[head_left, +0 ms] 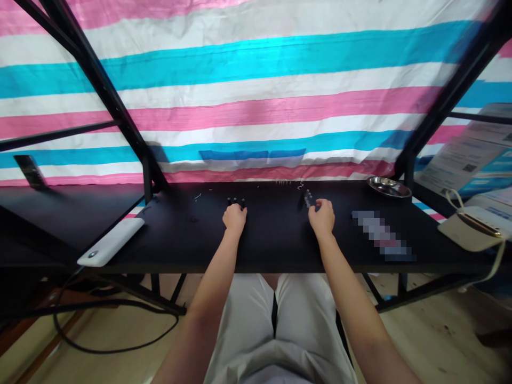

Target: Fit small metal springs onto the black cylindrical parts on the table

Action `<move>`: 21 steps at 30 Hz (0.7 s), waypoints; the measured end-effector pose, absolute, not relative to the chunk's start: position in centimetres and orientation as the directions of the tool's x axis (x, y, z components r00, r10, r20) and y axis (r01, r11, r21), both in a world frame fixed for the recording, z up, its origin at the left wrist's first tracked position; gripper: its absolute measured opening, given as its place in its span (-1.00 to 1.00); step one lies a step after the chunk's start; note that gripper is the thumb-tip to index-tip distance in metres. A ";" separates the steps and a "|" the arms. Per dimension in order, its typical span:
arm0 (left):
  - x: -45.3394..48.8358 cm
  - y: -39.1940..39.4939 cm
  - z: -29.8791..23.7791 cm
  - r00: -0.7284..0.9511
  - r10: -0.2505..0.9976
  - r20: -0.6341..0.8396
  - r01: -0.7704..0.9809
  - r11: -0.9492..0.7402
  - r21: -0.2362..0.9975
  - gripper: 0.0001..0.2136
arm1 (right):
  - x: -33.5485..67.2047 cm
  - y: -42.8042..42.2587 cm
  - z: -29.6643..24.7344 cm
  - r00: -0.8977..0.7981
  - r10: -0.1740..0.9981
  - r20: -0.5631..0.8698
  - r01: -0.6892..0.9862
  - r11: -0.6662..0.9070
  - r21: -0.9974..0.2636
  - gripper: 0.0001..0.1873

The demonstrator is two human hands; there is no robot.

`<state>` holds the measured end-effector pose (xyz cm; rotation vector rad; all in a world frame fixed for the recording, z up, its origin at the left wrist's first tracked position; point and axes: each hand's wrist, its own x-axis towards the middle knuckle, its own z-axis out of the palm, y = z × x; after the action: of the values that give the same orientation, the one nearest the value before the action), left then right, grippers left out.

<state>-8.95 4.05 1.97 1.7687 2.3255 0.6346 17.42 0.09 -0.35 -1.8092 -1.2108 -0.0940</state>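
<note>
Surface finishes by appearance
Tabletop smooth, matt; dish polished metal; striped sheet creased, glossy plastic; shorts matt cloth; power strip smooth plastic.

No readable text for us. Printed panel at right: lines plus a dark square code, too small to make out. Pixelated strip on the worktop: we get nothing legible.

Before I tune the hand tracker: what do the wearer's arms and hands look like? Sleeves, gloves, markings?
Left arm and right arm: bare as far as they show, no sleeves, straps or cables. Left hand and right hand: no gloves visible; fine markings or rings too small to tell. Pale bottoms below.
</note>
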 end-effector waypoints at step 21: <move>-8.3 3.4 1.9 -0.127 0.948 0.292 0.894 -0.018 0.448 -0.70 | 17.2 -0.1 -0.3 0.493 0.726 0.480 0.767 -0.101 -0.634 -0.76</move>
<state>-8.29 3.36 1.92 2.0073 2.1291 0.8345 17.24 -0.06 -0.25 -1.8393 -1.2476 -0.0571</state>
